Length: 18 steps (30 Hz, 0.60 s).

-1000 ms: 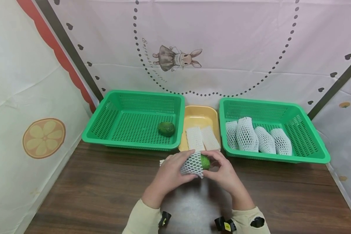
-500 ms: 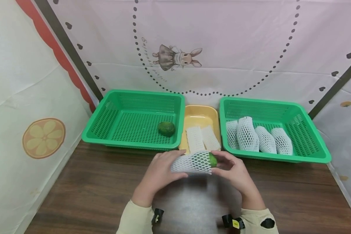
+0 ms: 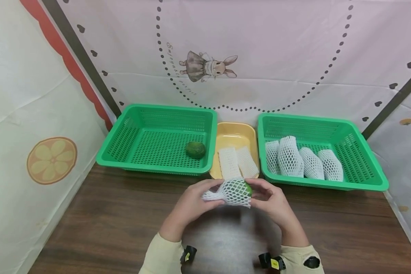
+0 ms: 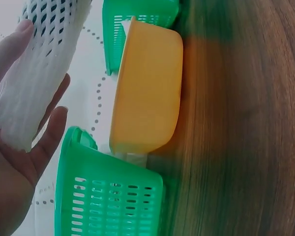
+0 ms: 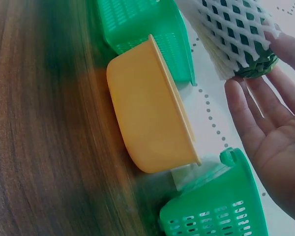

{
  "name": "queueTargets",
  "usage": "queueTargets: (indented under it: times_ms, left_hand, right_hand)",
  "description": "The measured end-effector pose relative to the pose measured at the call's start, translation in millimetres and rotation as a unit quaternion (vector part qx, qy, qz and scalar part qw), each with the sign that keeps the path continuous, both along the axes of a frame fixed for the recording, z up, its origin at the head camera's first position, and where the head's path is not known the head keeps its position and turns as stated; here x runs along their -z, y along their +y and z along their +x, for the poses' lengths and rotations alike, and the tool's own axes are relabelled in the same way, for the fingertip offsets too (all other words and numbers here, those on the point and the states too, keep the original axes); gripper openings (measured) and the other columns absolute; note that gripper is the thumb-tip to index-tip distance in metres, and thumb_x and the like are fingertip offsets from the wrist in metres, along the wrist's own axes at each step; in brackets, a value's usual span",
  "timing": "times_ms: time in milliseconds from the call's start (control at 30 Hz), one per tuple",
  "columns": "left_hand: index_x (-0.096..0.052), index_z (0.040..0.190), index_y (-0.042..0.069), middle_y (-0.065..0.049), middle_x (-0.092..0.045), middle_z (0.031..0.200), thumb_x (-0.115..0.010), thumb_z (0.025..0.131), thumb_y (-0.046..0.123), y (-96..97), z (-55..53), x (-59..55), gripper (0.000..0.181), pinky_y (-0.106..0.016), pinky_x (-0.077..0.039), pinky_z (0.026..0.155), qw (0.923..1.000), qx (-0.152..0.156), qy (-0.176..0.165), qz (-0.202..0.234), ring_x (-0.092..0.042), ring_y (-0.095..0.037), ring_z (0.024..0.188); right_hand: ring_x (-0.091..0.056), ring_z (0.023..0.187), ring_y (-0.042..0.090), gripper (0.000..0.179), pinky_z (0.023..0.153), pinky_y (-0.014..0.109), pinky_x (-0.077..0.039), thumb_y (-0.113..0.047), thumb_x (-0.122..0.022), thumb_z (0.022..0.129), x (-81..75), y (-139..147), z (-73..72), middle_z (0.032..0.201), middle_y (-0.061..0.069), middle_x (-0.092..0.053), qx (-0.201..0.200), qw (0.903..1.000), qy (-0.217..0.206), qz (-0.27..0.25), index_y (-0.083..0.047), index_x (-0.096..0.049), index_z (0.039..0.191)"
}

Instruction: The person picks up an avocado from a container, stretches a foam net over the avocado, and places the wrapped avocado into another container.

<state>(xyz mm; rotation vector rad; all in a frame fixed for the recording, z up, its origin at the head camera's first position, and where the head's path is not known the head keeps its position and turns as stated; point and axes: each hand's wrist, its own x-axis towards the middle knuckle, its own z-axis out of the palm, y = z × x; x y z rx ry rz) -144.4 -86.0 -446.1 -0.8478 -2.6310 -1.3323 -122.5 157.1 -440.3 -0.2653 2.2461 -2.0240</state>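
A white foam net sleeve (image 3: pixel 231 194) covers most of a green avocado (image 3: pixel 248 189), held up over the near side of the table. My left hand (image 3: pixel 189 205) pinches the sleeve's narrowed left end between thumb and fingers. On the other side, my right hand (image 3: pixel 275 201) holds the avocado's bare right end, fingertips at the sleeve's rim. The right wrist view shows dark green skin (image 5: pixel 260 68) poking out of the mesh beside the fingertips. Seen from the left wrist, the sleeve's loose tail (image 4: pixel 24 115) lies along the palm.
A green basket (image 3: pixel 157 167) at left holds one bare avocado (image 3: pixel 195 150). The yellow tray (image 3: pixel 235 131) in the middle contains two flat foam sleeves (image 3: pixel 228 161). Several sleeved fruits (image 3: pixel 289 160) lie in the right green basket (image 3: pixel 359 163). A printed cloth (image 3: pixel 277 45) hangs behind.
The avocado and sleeve have shifted right with my right hand. The sleeve stretched out straight half a second ago; now its left end is bunched in my left hand.
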Motion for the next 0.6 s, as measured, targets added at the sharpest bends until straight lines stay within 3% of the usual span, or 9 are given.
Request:
queueTargets:
  times_ms: [233, 367, 600]
  left_hand:
    - [-0.059, 0.125, 0.016, -0.003, -0.062, 0.116, -0.080, 0.071, 0.029, 3.2, 2.7, -1.8, 0.060, -0.032, -0.048, 0.083, 0.9996, -0.001, -0.025, 0.013, -0.058, -0.014, 0.100]
    - [-0.057, 0.128, 0.013, -0.003, -0.061, 0.119, -0.081, 0.071, 0.027, 5.3, 3.6, -1.5, 0.062, -0.033, -0.047, 0.085, 0.9985, 0.016, -0.043, 0.031, -0.057, -0.013, 0.102]
    - [-0.054, 0.130, 0.013, -0.003, -0.060, 0.121, -0.080, 0.071, 0.021, 6.5, 4.1, 0.6, 0.065, -0.029, -0.047, 0.083, 0.9955, 0.040, -0.075, 0.042, -0.056, -0.012, 0.099]
  right_hand:
    - [-0.057, 0.098, 0.014, 0.047, 0.083, 0.027, -0.048, 0.010, -0.069, 0.074, 3.0, -2.9, -0.5, 0.115, 0.020, -0.056, 0.002, 1.0000, 0.006, 0.007, 0.006, -0.056, 0.119]
    - [-0.057, 0.096, 0.015, 0.046, 0.083, 0.028, -0.048, 0.008, -0.071, 0.073, 3.2, -5.5, 0.8, 0.111, 0.018, -0.058, 0.010, 0.9998, -0.004, 0.016, 0.005, -0.057, 0.117]
    - [-0.057, 0.094, 0.021, 0.043, 0.087, 0.041, -0.043, 0.003, -0.074, 0.072, 3.3, -12.3, 2.4, 0.104, 0.013, -0.062, 0.015, 0.9987, -0.024, 0.041, 0.001, -0.060, 0.113]
